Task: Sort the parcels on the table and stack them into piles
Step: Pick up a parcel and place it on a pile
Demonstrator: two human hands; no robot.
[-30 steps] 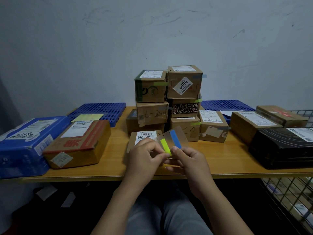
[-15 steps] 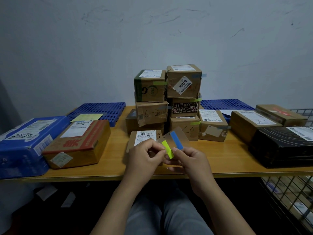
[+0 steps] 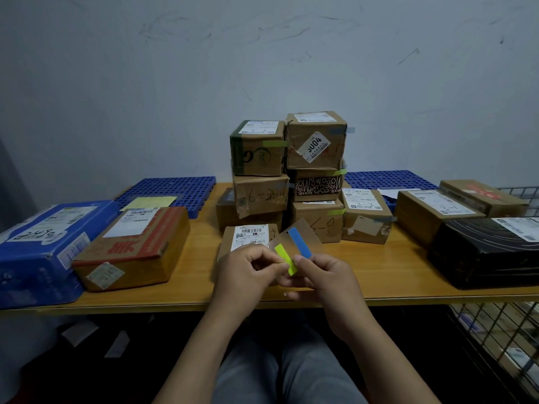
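Parcels (image 3: pixel 316 141) in piles — wooden table (image 3: pixel 198 275)

The yellow-green sticker (image 3: pixel 285 259) has slid slightly nearer on the clear sheet (image 3: pixel 316 243) (only a little). The left hand (image 3: pixel 248 272) pinching it drew back too.

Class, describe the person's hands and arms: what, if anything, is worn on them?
Both the left hand and right hand are bare: no gloves, rings or watch show. The left forearm and right forearm are uncovered, with no sleeve in view.
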